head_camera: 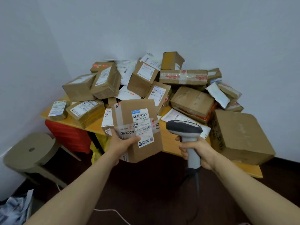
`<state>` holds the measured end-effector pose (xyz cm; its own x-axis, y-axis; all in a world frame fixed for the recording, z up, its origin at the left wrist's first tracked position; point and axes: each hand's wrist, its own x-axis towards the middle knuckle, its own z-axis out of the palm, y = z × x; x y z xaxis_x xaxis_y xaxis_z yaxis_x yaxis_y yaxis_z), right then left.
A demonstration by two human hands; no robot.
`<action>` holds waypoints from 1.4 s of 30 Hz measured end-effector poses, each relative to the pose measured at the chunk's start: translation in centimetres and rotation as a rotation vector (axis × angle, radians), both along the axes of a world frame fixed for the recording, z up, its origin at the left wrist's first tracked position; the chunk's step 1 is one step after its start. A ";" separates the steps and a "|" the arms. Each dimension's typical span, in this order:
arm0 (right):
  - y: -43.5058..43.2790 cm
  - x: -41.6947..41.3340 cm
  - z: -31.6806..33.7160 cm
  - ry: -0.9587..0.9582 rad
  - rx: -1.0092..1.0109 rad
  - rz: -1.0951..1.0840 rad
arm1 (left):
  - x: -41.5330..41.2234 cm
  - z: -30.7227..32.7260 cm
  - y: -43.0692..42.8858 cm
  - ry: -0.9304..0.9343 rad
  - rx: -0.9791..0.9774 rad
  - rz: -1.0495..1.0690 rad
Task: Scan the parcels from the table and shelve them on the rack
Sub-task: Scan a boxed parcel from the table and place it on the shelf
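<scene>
Head view: left hand (121, 142) holds a brown cardboard parcel (128, 114) just in front of the table's near edge, thumb across the parcel's face, fingers curled under its lower left corner; the parcel is tilted, lifted off the table (168, 142), its white shipping label (142, 125) with barcode facing up toward the camera; right hand (196, 151) is wrapped tight round the grey handle of a barcode scanner (185, 129), the dark scanner head above the table's front edge, just right of the parcel and not touching it; scanner cable (197, 181) hangs down in front of the table.

On the table: a heaped pile of parcels (146, 78), mostly taped brown boxes, some white mailers (217, 95) among them; a large plain box (238, 135) on the table's right end.

Under the table: a red crate (68, 135) and a yellow bag (99, 148); left of the table, a round stool (29, 150).
</scene>
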<state>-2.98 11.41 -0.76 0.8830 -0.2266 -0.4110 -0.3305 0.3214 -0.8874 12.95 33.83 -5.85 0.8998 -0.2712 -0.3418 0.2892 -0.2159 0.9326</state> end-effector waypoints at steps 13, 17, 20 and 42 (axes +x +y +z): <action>2.7 -1.6 4.8 -0.016 -0.111 0.034 | -0.8 3.5 0.8 -0.079 0.098 0.030; 2.2 -1.8 5.6 -0.043 -0.110 0.044 | -1.1 4.2 0.6 -0.078 0.124 0.043; 1.9 -2.0 6.0 -0.052 -0.104 0.039 | -1.4 4.2 0.5 -0.077 0.149 0.050; 1.1 -3.7 6.8 -0.019 -0.093 0.163 | -4.3 4.0 4.3 -0.070 0.321 0.227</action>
<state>-6.73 12.51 6.04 0.9185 -0.1157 -0.3782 -0.3549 0.1813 -0.9172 8.64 38.14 -1.83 0.9488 0.0482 -0.3123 0.3011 -0.4375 0.8473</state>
